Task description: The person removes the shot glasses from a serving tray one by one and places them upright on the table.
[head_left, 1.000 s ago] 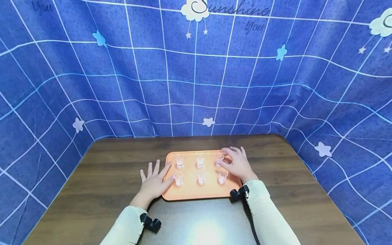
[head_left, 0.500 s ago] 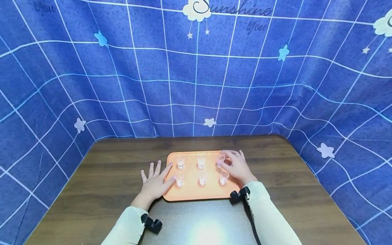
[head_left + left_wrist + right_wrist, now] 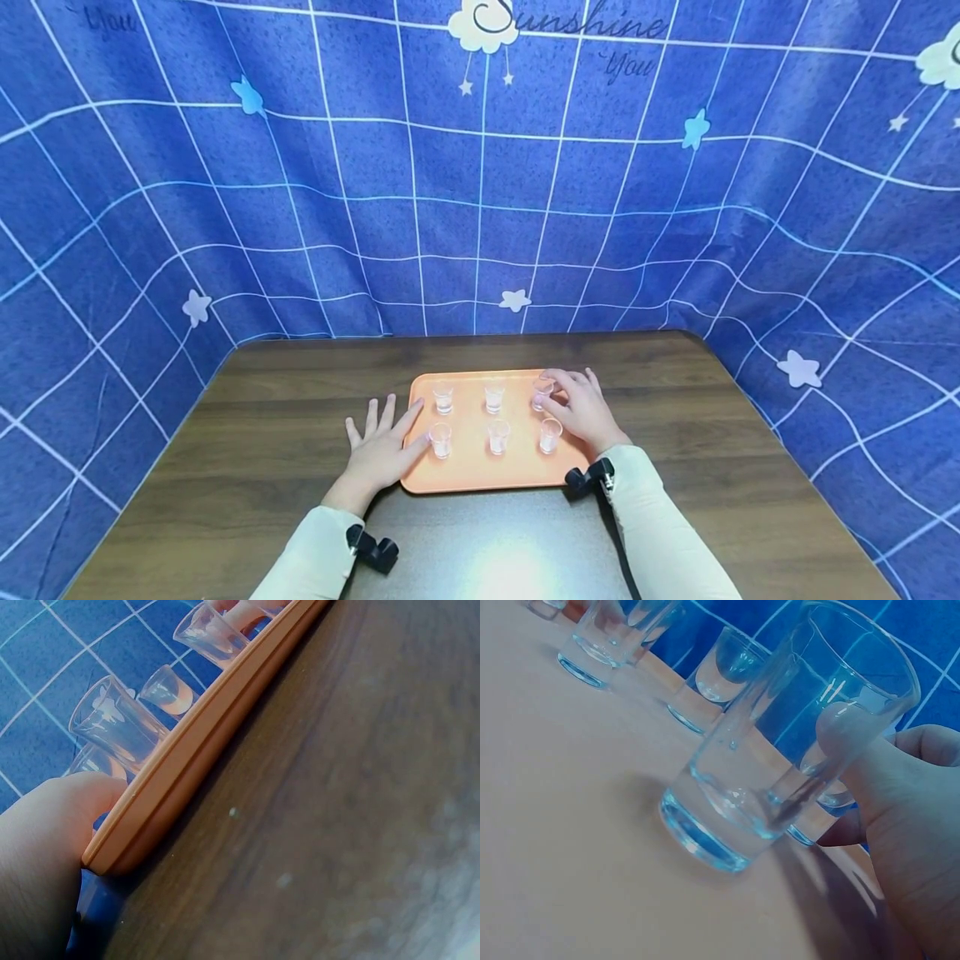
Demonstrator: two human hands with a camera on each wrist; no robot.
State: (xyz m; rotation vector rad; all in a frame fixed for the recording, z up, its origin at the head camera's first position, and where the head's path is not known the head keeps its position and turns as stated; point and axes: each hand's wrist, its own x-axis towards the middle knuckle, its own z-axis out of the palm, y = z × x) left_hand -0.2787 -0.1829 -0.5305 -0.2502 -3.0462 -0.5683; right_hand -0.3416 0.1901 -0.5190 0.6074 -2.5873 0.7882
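An orange tray [image 3: 467, 475] lies on the table, bearing small clear shot glasses in two rows of three. My right hand [image 3: 585, 410] reaches over the tray's right side and holds the far right shot glass [image 3: 540, 400] between thumb and fingers. In the right wrist view, the near right shot glass [image 3: 727, 787] stands in front of the thumb and partly covers that grip. My left hand [image 3: 377, 454] lies with spread fingers over the tray's left edge, its thumb beside the near left shot glass [image 3: 441, 442]. In the left wrist view the tray's orange side wall [image 3: 172, 780] shows.
Between the outer glasses stand the far middle shot glass [image 3: 493, 401] and the near middle shot glass [image 3: 498, 437]. The brown wooden table [image 3: 277, 433] extends around the tray. A blue gridded curtain [image 3: 450, 225] hangs behind and at both sides.
The right hand's fingers have drawn in slightly around the far right shot glass. The left hand and tray stay as they were, with a small shift of the head view.
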